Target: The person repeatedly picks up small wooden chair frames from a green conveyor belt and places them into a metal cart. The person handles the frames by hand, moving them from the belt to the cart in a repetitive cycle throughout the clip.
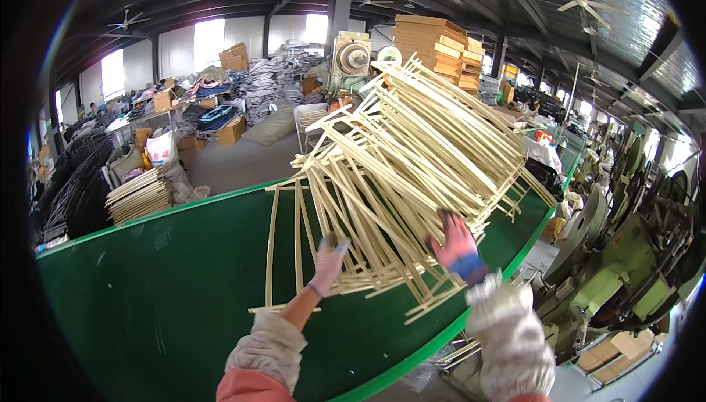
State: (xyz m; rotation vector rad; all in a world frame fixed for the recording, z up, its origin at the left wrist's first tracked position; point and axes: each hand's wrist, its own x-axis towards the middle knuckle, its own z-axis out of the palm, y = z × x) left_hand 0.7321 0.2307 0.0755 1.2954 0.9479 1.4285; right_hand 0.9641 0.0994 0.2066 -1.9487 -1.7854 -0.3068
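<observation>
stick frames [412, 152] piled on the table [147, 292], another stack [138, 195] at 9 o'clock, boxes [434, 45] behind at 12
</observation>
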